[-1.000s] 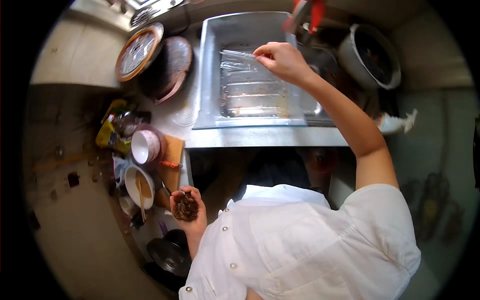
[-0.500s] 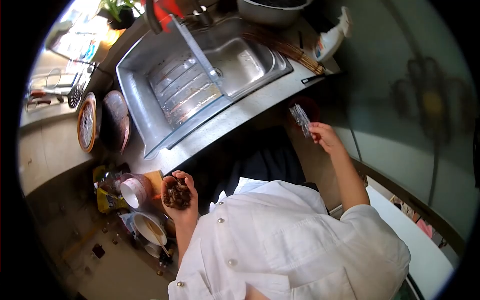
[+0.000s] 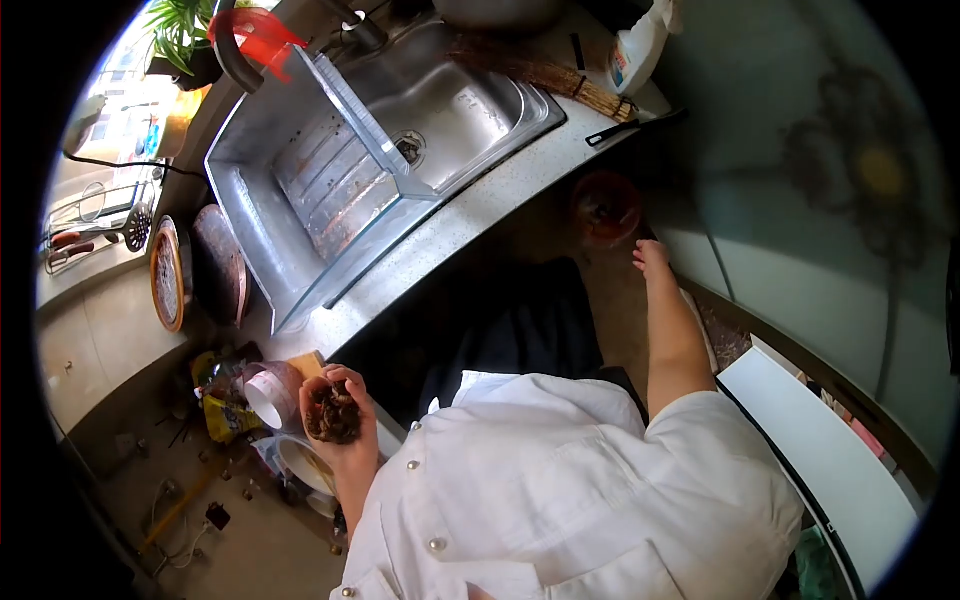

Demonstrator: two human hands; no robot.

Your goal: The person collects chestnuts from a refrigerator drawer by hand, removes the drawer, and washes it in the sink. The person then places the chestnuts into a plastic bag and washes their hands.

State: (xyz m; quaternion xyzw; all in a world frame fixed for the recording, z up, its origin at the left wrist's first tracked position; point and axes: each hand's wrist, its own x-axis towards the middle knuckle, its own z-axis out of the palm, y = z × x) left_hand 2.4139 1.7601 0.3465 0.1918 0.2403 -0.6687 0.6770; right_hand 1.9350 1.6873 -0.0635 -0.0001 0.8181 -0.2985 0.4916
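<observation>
My left hand (image 3: 345, 440) is cupped around a heap of small brown pieces (image 3: 333, 413), beside the bowls at the lower left. On the right, my right hand (image 3: 651, 256) reaches down close to a red bin (image 3: 606, 208) on the floor. No clear packaging shows in its fingers, which look slightly parted. The metal sink (image 3: 455, 115) lies ahead, with a clear tray (image 3: 300, 250) over its left part.
A pink and white bowl (image 3: 270, 395) and a wooden board (image 3: 304, 364) stand on the left. Round lids (image 3: 170, 275) lean by the wall. A bundle of sticks (image 3: 550, 75), a black-handled tool (image 3: 640, 127) and a white bottle (image 3: 640, 50) lie right of the sink.
My right hand moved from over the sink to the bin at the right, and the clear packaging has left it. My left hand still holds the brown pieces. The view has turned.
</observation>
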